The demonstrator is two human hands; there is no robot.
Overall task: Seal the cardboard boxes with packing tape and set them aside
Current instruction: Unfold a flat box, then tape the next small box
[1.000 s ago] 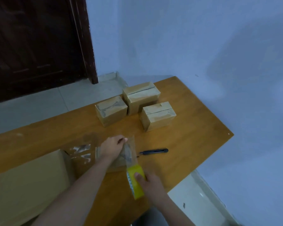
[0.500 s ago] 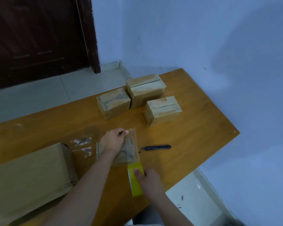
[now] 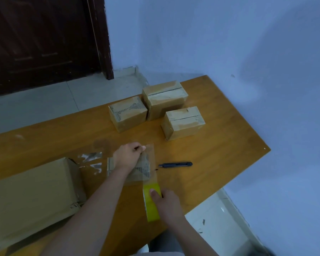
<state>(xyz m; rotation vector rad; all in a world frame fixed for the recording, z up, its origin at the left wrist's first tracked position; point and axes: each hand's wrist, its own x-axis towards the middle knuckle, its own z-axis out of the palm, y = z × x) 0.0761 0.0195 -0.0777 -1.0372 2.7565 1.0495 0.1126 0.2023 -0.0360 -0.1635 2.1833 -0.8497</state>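
Our left hand pinches the tape strip's end, right hand grips the yellow roll — film's clingy and floppy, so we'd keep it taut over the light box.

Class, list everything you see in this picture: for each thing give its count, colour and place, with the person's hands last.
small cardboard boxes: three, brown, grouped at the table's far end
box being taped: one, brown, under the left hand
large cardboard box: one, brown, near left of the table
tape roll: one, yellow, near table edge, clear strip stretched over the box
utility knife: one, dark, right of the taped box
table: one, orange-brown wood
door: one, dark brown, far left
left hand: pinches the tape end
right hand: grips the roll
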